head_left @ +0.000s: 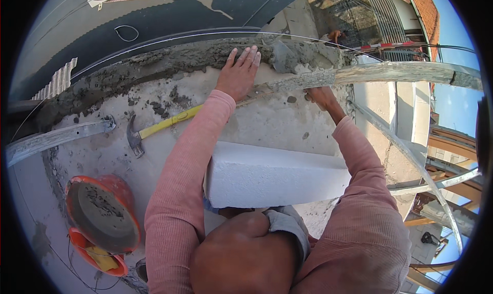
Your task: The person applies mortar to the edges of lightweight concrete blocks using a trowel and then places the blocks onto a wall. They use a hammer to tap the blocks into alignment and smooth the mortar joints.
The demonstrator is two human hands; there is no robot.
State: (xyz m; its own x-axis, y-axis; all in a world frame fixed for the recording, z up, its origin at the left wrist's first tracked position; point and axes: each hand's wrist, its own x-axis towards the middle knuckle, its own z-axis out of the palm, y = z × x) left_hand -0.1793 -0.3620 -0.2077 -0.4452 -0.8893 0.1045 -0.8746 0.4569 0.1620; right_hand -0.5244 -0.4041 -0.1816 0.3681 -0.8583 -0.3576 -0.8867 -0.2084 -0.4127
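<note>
My left hand (239, 73) rests open, fingers stretched out, near the wet grey mortar band (200, 55) along the edge. My right hand (319, 97) is closed just under a long, mortar-smeared metal strip (390, 73); what it grips is hidden. A grey flat piece (282, 56) sits in the mortar right of my left hand. Below, a claw hammer with a yellow handle (169, 120) lies on the dusty slab (277, 129), its handle end passing behind my left wrist. A white lightweight block (272, 176) lies between my forearms.
An orange bucket with mortar (102, 212) and a second orange container (100, 258) stand lower left. Metal strips (61, 140) cross both sides. Past the edge are a dark lower surface, cables and a co-worker (334, 37); roofs and beams (452, 145) show at right.
</note>
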